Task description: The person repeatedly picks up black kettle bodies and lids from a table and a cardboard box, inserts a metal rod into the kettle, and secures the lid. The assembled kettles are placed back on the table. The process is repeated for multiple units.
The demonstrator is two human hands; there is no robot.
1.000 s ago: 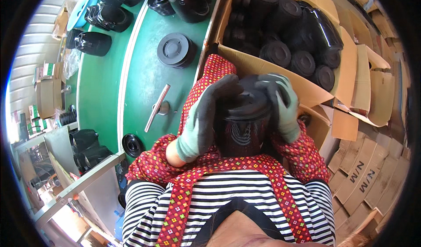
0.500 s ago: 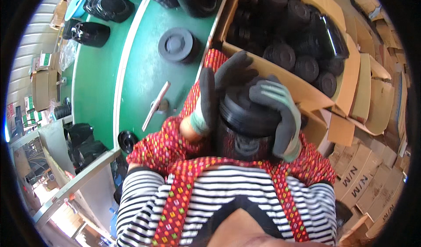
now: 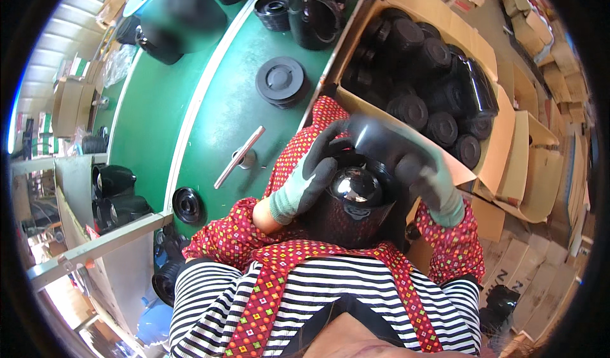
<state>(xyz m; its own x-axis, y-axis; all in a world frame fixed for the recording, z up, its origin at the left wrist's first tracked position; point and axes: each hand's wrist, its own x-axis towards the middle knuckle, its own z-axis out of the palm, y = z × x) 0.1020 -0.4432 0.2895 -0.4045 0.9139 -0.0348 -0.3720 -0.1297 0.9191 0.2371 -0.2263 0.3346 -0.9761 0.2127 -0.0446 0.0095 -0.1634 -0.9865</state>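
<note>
A glossy black round vessel [image 3: 352, 221] stands upright against my front, a shiny dome [image 3: 357, 186] showing in its mouth. My left hand [image 3: 318, 170], in a grey and green glove, curls round the left side of its rim. Above the mouth is a smooth, dark round piece [image 3: 378, 141], smeared by motion, which looks like a lid tilted up. My right hand [image 3: 429, 180], gloved alike and blurred, grips the right side of that piece. A ridged black lid [image 3: 280, 80] lies on the green table [image 3: 219, 116] to the left.
A cardboard box [image 3: 492, 135] full of black lids and a glossy jar stands at the right. Black jugs [image 3: 312, 15] line the table's far end. A pinkish bar [image 3: 239, 157] sits on a small post. Another black lid [image 3: 187, 204] lies at the near left.
Earlier both hands lay around a ridged black lid on top of the vessel. Now the vessel's mouth shows, and the right hand has moved right with a blurred dark piece.
</note>
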